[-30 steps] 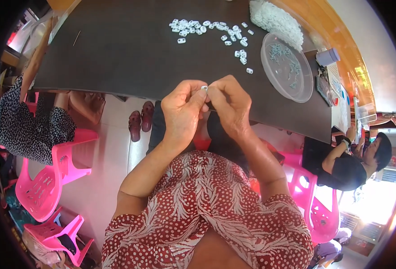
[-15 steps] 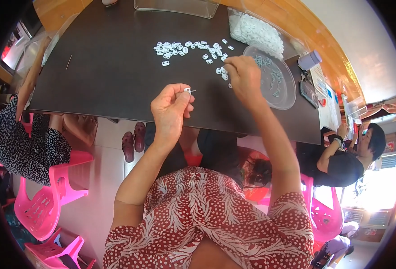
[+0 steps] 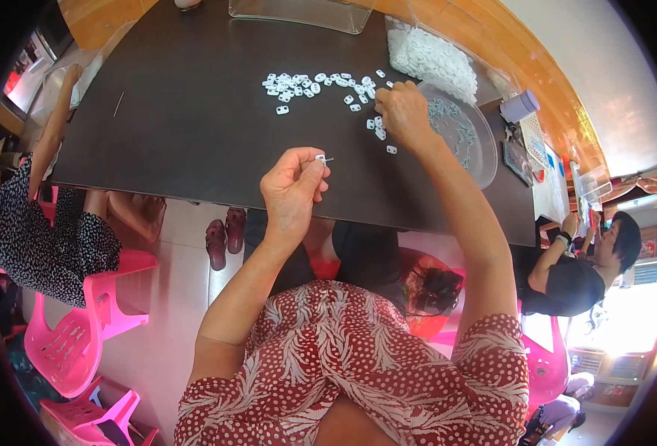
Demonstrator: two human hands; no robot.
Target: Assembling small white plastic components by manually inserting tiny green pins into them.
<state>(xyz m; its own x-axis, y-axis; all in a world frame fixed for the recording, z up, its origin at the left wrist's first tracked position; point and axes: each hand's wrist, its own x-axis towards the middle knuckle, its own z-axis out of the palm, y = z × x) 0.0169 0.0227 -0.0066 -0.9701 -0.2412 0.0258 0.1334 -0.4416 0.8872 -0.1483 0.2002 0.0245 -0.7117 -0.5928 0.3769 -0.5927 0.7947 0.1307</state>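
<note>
My left hand (image 3: 293,186) is above the table's near edge, thumb and fingers pinching a small white plastic piece with holes (image 3: 320,157). A thin grey screw-like pin (image 3: 330,159) sticks out of it to the right. Farther off, my right hand (image 3: 404,115) reaches down with bent fingers at the right end of the scattered white pieces (image 3: 291,83). Its fingertips come together low over the table; whether they hold a piece is hidden. Just right of this hand stands a round clear tub (image 3: 490,165) with many small grey screw-like pieces (image 3: 460,128).
A clear container heaped with white pieces (image 3: 429,56) stands behind the tub. A lilac cup (image 3: 519,105) and a dark phone-like device (image 3: 518,160) lie right. A thin stick (image 3: 118,104) is at left. Other people sit at both sides, near pink chairs (image 3: 64,349).
My right hand has shifted slightly away from me along the white pieces, uncovering one near its wrist. My left hand keeps its pinch on the white piece. The view has shifted a little.
</note>
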